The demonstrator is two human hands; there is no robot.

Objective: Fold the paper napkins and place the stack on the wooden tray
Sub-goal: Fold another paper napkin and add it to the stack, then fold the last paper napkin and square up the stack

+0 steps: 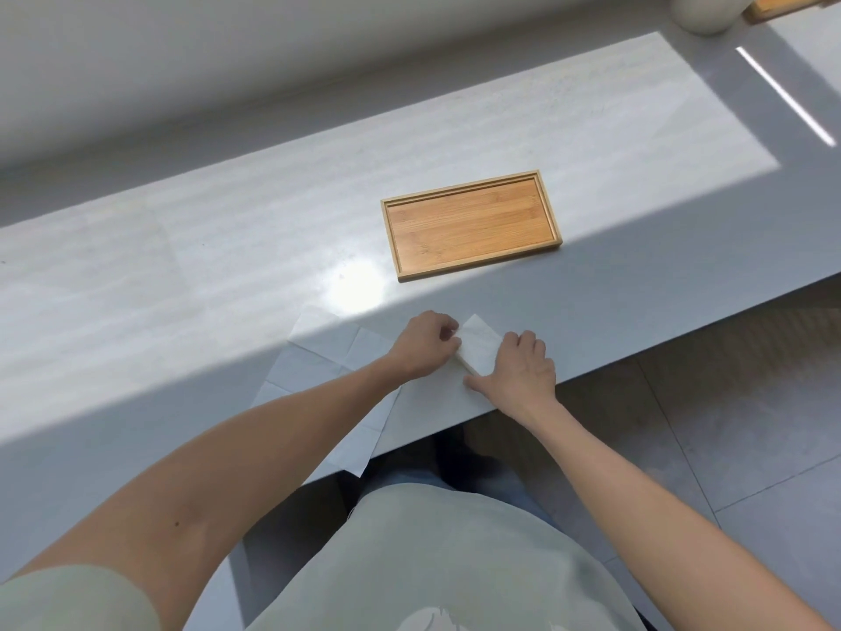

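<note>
A small folded white napkin (pixel 477 342) lies near the counter's front edge, on top of a larger half-folded napkin (pixel 437 403). My left hand (pixel 425 341) pinches the folded napkin's left corner between thumb and fingers. My right hand (pixel 521 371) lies flat with its fingers pressing down on the napkin's right side. To the left, an unfolded creased napkin (pixel 327 357) is spread out and reaches past the counter's front edge. The wooden tray (pixel 471 224) sits empty farther back on the counter, apart from both hands.
The pale grey counter (pixel 182 289) runs left to right, with its front edge just under my wrists. A white vessel (pixel 703 11) and a wooden object (pixel 773 6) stand at the far right back. Tiled floor (pixel 728 425) lies below on the right.
</note>
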